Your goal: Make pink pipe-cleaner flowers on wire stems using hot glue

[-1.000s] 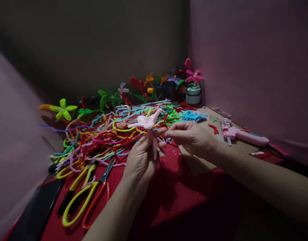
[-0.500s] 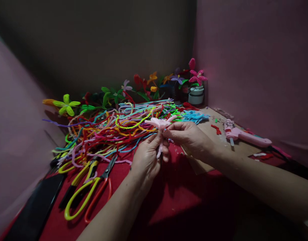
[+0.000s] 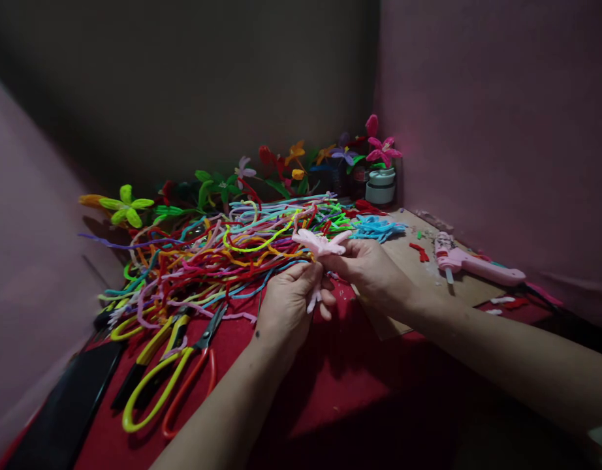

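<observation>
A pale pink pipe-cleaner flower (image 3: 320,243) is held up between my two hands, its petals spread at the top. My left hand (image 3: 288,305) is closed around its lower part, and fuzzy pink ends poke out below the fingers. With thumb and fingers pinched, my right hand (image 3: 369,266) grips the flower just under the petals from the right side. The fingertips partly cover the base of the flower. Behind the hands lies a heap of loose pipe cleaners (image 3: 193,264) in many colours.
Scissors (image 3: 207,336) with yellow and red handles lie left, beside yellow-and-black pliers (image 3: 157,343). A pink glue gun (image 3: 477,264) rests on cardboard (image 3: 403,254) at right. Finished flowers (image 3: 127,205) line the back wall, one in a pale jar (image 3: 380,186). A black flat object (image 3: 68,405) lies at left.
The pink flower has turned and tilted a little, its petals now further right. My right fingers have shifted around its base. The whole view has moved slightly.
</observation>
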Motion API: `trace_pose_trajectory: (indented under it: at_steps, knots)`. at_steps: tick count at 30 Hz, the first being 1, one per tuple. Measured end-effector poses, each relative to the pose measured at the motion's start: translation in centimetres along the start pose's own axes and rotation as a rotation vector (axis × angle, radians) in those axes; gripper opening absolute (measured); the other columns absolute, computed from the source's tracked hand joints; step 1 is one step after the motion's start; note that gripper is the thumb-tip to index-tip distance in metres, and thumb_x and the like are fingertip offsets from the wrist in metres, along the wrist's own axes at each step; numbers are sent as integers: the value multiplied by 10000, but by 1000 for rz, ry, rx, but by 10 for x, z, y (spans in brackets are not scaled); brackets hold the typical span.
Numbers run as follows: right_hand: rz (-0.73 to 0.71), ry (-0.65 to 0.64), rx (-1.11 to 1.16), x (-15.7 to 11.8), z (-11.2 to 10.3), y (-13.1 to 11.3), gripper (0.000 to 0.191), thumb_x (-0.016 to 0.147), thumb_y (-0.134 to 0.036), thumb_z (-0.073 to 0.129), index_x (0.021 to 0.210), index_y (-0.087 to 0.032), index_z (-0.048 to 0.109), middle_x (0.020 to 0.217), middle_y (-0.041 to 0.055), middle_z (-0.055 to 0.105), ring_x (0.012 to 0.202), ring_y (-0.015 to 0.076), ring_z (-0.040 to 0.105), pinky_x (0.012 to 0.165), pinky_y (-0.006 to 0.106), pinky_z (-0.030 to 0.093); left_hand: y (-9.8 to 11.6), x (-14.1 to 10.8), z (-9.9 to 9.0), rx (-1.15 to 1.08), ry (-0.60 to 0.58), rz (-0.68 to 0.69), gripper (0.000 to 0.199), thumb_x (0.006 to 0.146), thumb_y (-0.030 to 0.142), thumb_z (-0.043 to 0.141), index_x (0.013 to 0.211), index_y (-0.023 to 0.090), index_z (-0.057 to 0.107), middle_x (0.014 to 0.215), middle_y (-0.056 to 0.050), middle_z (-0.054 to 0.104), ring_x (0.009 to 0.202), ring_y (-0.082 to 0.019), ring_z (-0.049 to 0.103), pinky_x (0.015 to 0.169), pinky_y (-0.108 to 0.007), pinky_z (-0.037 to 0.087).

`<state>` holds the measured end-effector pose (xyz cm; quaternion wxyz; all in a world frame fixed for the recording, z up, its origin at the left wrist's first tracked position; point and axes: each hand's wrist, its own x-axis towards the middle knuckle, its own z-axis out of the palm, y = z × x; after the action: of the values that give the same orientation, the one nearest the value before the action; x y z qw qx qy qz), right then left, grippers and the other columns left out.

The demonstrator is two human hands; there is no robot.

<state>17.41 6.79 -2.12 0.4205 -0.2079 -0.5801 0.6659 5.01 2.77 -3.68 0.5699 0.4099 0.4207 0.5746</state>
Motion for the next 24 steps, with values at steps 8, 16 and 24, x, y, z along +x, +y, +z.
trace_pose_trajectory:
  at_steps: [8, 16, 24]
  knots:
    - [-82, 93, 96, -2, -3, 18, 195, 703, -325, 678, 720, -142, 613, 570, -18, 556, 495, 98, 505, 493, 251, 414, 2, -3, -1, 239, 4, 124, 297, 784, 344, 583, 590, 119, 569, 458, 6, 555, 374, -61, 468, 393, -176, 351]
    - [-165, 18, 201, -8, 6, 19, 179, 785, -331, 585, 748, -160, 621, 571, -7, 566, 478, 131, 537, 456, 281, 438, 6, -4, 1, 182, -67, 100, 331, 825, 373, 516, 615, 122, 565, 497, 15, 519, 414, -54, 438, 445, -193, 331]
    - [-134, 161, 46, -7, 4, 14, 120, 705, -294, 665, 730, -177, 673, 695, 18, 611, 673, 137, 533, 621, 288, 440, 6, -3, 0, -5, -98, 37, 288, 789, 369, 558, 633, 128, 537, 496, 43, 438, 374, -31, 333, 382, -183, 246]
